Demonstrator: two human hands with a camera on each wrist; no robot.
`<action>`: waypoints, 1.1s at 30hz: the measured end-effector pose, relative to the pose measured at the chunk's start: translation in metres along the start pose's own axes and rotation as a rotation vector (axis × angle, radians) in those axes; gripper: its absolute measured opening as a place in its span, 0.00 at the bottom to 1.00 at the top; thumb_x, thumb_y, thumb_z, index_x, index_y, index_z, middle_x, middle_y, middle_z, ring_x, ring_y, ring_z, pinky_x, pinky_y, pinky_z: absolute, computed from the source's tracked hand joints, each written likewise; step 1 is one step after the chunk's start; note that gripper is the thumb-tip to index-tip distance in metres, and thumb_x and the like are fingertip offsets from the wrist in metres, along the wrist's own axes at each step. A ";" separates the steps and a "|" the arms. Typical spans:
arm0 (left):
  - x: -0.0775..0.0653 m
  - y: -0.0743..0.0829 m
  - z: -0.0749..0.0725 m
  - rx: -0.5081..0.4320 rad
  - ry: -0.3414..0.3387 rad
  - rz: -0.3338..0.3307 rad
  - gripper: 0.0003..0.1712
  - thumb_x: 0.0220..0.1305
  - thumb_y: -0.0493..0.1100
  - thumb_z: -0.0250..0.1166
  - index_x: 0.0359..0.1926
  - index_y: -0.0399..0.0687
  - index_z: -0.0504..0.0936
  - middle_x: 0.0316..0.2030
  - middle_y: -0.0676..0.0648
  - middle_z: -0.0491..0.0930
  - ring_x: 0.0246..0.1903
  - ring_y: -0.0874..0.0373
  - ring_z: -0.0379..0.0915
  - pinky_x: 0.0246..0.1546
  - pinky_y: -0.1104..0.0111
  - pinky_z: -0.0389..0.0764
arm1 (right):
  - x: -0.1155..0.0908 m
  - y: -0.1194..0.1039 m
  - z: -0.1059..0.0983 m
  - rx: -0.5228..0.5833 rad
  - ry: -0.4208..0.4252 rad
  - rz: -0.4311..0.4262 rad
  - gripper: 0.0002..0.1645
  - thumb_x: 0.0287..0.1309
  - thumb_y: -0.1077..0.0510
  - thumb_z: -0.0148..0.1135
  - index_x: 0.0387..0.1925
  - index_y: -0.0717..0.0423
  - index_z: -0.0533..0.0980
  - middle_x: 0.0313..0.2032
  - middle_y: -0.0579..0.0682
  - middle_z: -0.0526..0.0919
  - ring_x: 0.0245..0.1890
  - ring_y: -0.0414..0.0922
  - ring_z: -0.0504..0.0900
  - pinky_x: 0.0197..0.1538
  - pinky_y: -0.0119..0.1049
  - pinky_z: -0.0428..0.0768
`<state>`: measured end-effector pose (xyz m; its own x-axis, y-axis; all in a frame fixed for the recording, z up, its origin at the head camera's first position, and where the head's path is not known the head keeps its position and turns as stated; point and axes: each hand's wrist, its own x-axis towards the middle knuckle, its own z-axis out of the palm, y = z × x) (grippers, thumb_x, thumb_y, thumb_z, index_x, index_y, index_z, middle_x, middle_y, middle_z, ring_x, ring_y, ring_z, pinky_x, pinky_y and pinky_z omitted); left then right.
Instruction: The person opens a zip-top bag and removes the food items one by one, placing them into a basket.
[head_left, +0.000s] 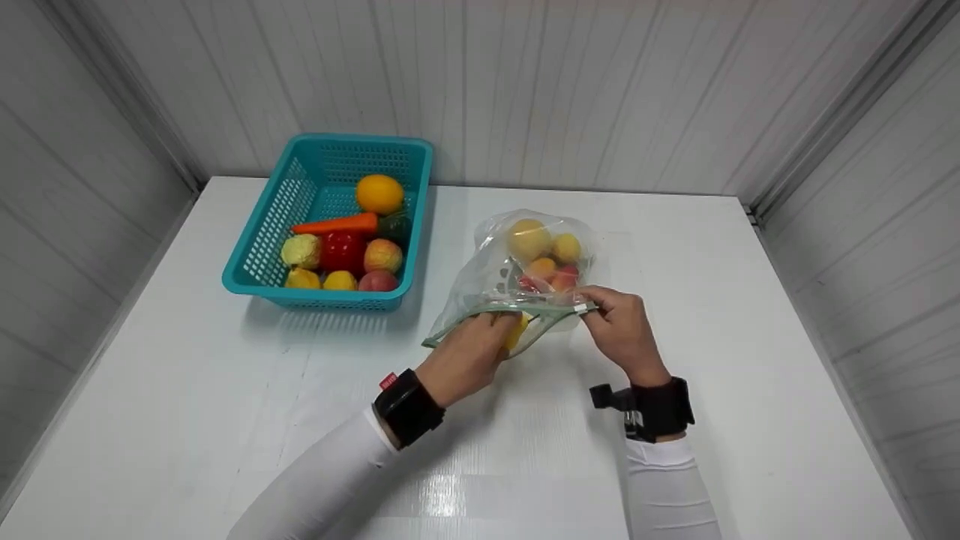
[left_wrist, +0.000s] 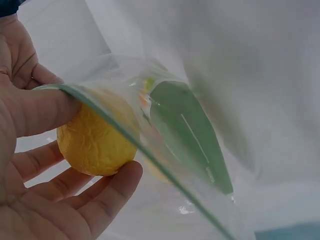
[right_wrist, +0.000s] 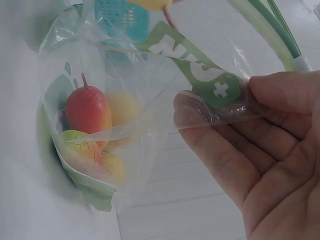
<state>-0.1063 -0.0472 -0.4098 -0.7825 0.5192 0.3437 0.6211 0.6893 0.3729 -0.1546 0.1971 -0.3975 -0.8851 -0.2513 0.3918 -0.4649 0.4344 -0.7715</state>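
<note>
In the head view, a clear zip bag (head_left: 484, 259) with a green-edged mouth lies on the table, with several fruits (head_left: 529, 240) inside. My left hand (head_left: 471, 356) is at the bag's mouth and holds a yellow stemmed fruit (left_wrist: 97, 142) between thumb and fingers. The bag's green rim crosses in front of that fruit in the left wrist view. At the mouth's right end, my right hand (head_left: 624, 330) pinches the bag's edge between thumb and fingers. A red-and-yellow fruit with a stem (right_wrist: 87, 110) shows through the plastic in the right wrist view.
To the left of the bag stands a teal basket (head_left: 322, 300). In it are a carrot (head_left: 337, 225), a red pepper (head_left: 343, 252), an orange fruit (head_left: 379, 194) and several other fruits. A ribbed white wall (head_left: 525, 97) rises behind the white table (head_left: 660, 247).
</note>
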 end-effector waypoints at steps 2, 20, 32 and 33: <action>-0.004 0.003 -0.002 0.022 0.019 0.030 0.20 0.65 0.28 0.67 0.56 0.42 0.75 0.43 0.43 0.77 0.41 0.48 0.76 0.45 0.57 0.82 | 0.000 0.000 0.000 0.002 -0.002 0.000 0.12 0.67 0.69 0.61 0.44 0.61 0.88 0.42 0.54 0.91 0.26 0.39 0.73 0.33 0.27 0.71; -0.028 0.031 -0.066 -0.113 0.167 0.078 0.31 0.61 0.35 0.75 0.64 0.44 0.74 0.59 0.42 0.76 0.57 0.51 0.75 0.59 0.64 0.81 | 0.005 -0.003 -0.001 -0.035 0.007 -0.018 0.12 0.65 0.71 0.62 0.42 0.60 0.89 0.38 0.53 0.90 0.25 0.41 0.71 0.32 0.27 0.68; -0.018 -0.005 -0.118 -0.125 0.297 -0.083 0.28 0.65 0.40 0.73 0.64 0.38 0.76 0.59 0.39 0.76 0.55 0.48 0.76 0.58 0.63 0.81 | 0.002 0.000 -0.001 0.016 -0.003 0.009 0.15 0.63 0.73 0.59 0.44 0.61 0.88 0.41 0.54 0.91 0.25 0.39 0.74 0.29 0.26 0.69; -0.016 -0.011 -0.122 -0.121 0.300 -0.112 0.28 0.66 0.40 0.73 0.64 0.38 0.76 0.59 0.39 0.75 0.54 0.48 0.75 0.58 0.61 0.81 | 0.001 0.001 -0.001 0.011 -0.001 0.008 0.14 0.63 0.72 0.60 0.44 0.62 0.88 0.41 0.54 0.91 0.26 0.39 0.75 0.29 0.26 0.69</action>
<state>-0.0955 -0.1245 -0.3145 -0.8096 0.2594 0.5266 0.5469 0.6593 0.5160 -0.1564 0.1979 -0.3975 -0.8890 -0.2482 0.3849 -0.4571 0.4272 -0.7801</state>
